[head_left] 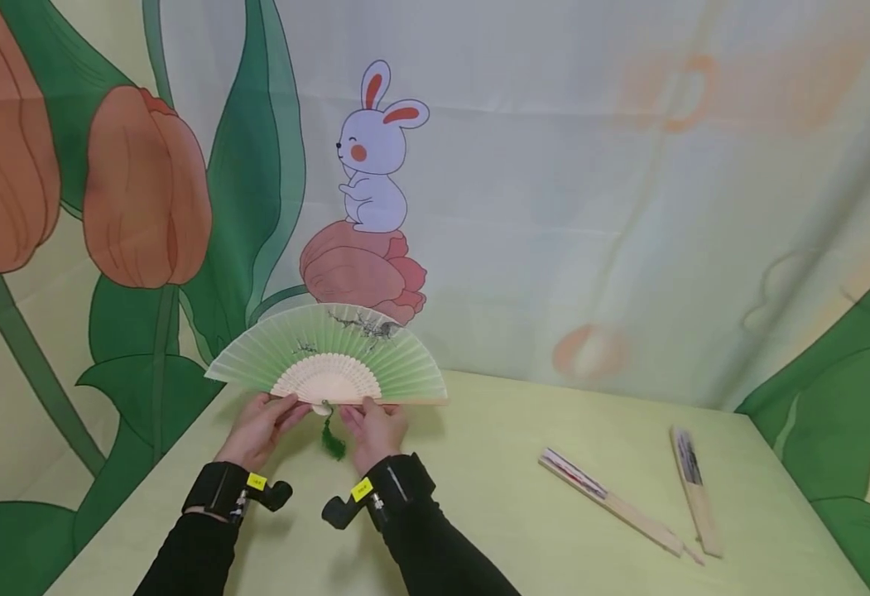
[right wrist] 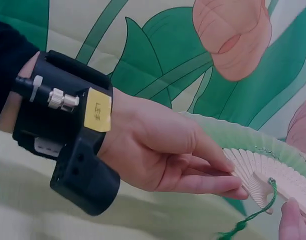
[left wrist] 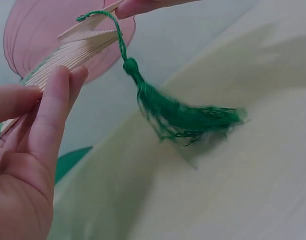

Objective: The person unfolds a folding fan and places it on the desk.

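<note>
A green and white folding fan point(head_left: 330, 348), spread wide with a dark branch print, is held up above the table. My left hand point(head_left: 259, 430) pinches its left lower edge between thumb and fingers. On the other side of the pivot, my right hand point(head_left: 377, 430) pinches the right lower edge. From the pivot hangs a green tassel point(left wrist: 183, 117), dangling between the hands. The left wrist view shows the pale ribs bunched near the left fingertips. In the right wrist view, only fingertips of the right hand point(right wrist: 293, 225) show, at the lower right.
Two folded fans lie on the table point(head_left: 494, 513) to the right: one slanted fan point(head_left: 613, 501) and a more upright fan point(head_left: 695, 492) beside it. Behind the table hangs a cloth backdrop point(head_left: 524, 207) printed with tulips and a rabbit.
</note>
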The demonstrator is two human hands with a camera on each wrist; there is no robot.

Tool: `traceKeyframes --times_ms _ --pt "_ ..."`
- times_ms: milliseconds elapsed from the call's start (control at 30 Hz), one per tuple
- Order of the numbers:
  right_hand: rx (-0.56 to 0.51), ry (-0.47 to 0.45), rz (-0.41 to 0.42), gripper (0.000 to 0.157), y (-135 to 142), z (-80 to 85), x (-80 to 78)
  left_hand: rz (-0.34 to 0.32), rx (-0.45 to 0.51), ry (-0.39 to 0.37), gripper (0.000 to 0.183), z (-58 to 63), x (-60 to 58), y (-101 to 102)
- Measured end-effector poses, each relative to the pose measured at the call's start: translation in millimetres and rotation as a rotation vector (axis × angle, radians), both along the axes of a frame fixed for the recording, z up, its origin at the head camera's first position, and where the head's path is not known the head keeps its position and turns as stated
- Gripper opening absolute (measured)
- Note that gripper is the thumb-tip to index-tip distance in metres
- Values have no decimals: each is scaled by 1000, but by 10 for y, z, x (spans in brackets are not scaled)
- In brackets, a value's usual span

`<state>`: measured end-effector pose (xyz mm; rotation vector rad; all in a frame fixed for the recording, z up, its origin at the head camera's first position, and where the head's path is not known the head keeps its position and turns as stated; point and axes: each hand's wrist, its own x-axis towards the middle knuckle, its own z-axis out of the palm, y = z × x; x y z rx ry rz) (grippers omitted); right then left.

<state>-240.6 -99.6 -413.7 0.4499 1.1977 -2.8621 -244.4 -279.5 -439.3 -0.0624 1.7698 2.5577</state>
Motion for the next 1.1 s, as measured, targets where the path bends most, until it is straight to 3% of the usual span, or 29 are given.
traceKeyframes --times_ms 233,533,867,1100 --pt "10 -68 18 26 -112 -187 -46 34 -7 -123 46 -205 -2 -88" --pt "41 -162 34 30 -227 -386 -131 95 28 -232 49 -299 9 -157" --pt "73 -200 38 27 -141 -473 -227 172 9 -338 23 -311 -91 -27" --pt "89 -214 111 31 -111 -369 -106 214 -119 -416 24 -227 25 -165"
